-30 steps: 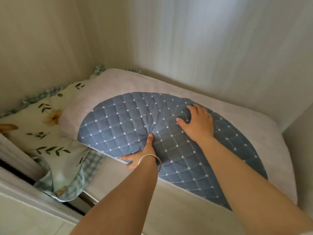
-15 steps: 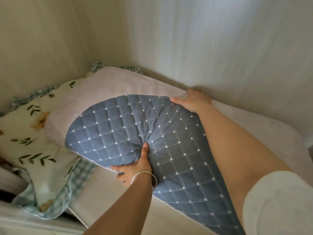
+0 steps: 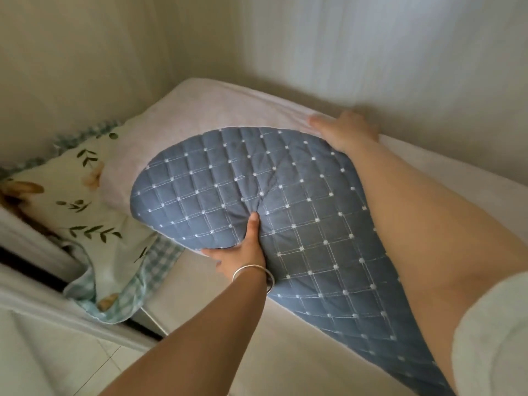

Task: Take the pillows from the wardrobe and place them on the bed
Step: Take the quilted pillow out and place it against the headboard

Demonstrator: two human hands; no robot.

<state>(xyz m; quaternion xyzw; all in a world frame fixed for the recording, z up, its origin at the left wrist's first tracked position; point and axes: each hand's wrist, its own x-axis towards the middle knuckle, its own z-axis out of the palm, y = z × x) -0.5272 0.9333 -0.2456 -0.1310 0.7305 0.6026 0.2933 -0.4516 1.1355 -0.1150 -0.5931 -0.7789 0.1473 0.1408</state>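
My left hand (image 3: 243, 252) pinches the near edge of a blue quilted pillow (image 3: 285, 201), thumb pressed into the top fabric and fingers curled beneath, a silver bangle (image 3: 253, 271) on the wrist. My right hand (image 3: 345, 132) reaches over the pillow's far edge at about one o'clock, fingers wrapped behind it and gripping there, with a white sleeve (image 3: 491, 338) showing at four o'clock. The blue pillow sits at the centre of my view inside the wardrobe (image 3: 343, 52), tilted up at its near side and lying on a pale pink pillow (image 3: 205, 115). At nine o'clock, partly under the pink one, rests a floral pillow (image 3: 85, 201) with a green checked border, its corner drooping over the shelf edge (image 3: 200, 281).
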